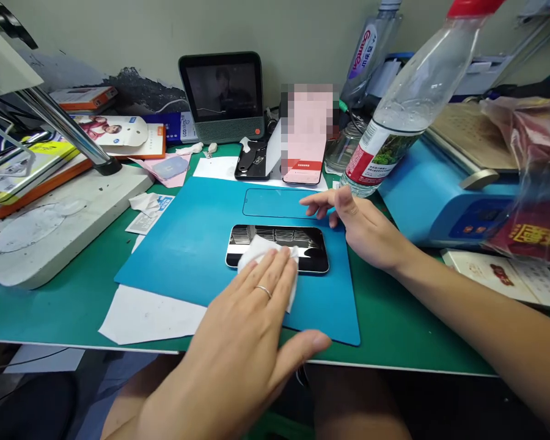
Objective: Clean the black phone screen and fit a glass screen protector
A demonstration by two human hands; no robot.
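Observation:
A phone [315,250] with a glossy black screen lies face up on the blue mat [174,244]. My left hand [247,311], which wears a ring, presses a folded white tissue [256,247] against the screen. Its fingers are together on the tissue and the thumb sticks out to the side. Part of the tissue is hidden beneath the fingers. Just behind the phone lies a clear screen protector [275,202] with a dark outline. My right hand [357,223] hovers at that sheet's right end, fingers loosely stretched, with nothing in it.
A tilted-looking water bottle [394,122] stands close behind my right hand, beside a blue machine [440,189]. Farther back are a pink-screened phone [305,140], a black phone-like item [254,160] and a smart display [224,91]. A lamp base [41,238] occupies the left.

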